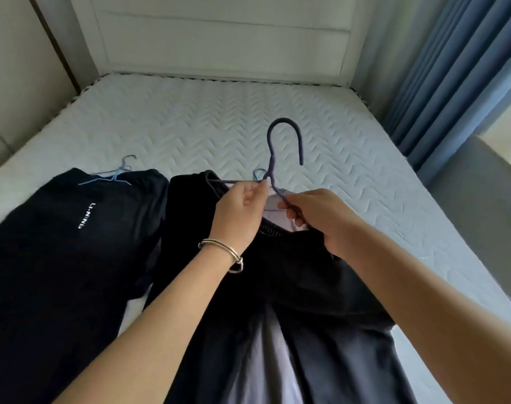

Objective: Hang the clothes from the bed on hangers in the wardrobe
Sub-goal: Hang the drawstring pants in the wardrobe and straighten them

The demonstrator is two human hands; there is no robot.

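Bedroom seen from above, over a white quilted mattress (pixel 219 123) with a padded white headboard (pixel 222 33) at its far end. On the left side of the bed lies a dark garment (pixel 59 258) printed with small white lettering, and a light blue wire hanger (pixel 114 174) rests at its top edge. Just to its right, at the centre, a second dark garment (pixel 277 287) with a ribbed neckline lies spread out towards the viewer, pale lining showing inside the collar. The left hand (pixel 239 211), with silver bangles (pixel 222 253) on the wrist, pinches the neck of a dark blue hanger (pixel 280 153) between thumb and fingertips. The hanger's hook stands up above the collar, and one of its arms reaches left inside the neckline. The right hand (pixel 321 220) has its fingers curled closed around the hanger's other arm, at the collar opening. Another bit of light blue wire shows just behind the left hand. Blue curtains (pixel 452 83) hang along the right side of the bed.
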